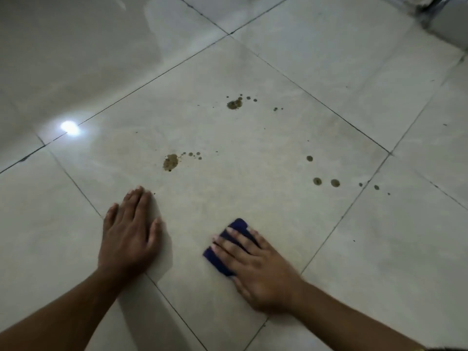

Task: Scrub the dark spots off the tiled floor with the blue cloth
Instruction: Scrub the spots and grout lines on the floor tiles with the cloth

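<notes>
My right hand [255,267] lies flat on a folded blue cloth [236,226], pressing it onto a pale floor tile [240,173]. Most of the cloth is hidden under the fingers and palm. My left hand [129,231] rests flat on the same tile, fingers together, holding nothing. Brown dark spots mark the tile ahead of the hands: one blotch [170,162] with small drops beside it just beyond my left hand, a farther blotch [234,104], and round drops [326,182] to the right of the cloth, some crossing the grout line.
Glossy tiles with dark grout lines [349,206] stretch all around. A bright lamp reflection [69,127] sits at the left. Dark furniture legs or a metal frame [435,11] stand at the far right corner.
</notes>
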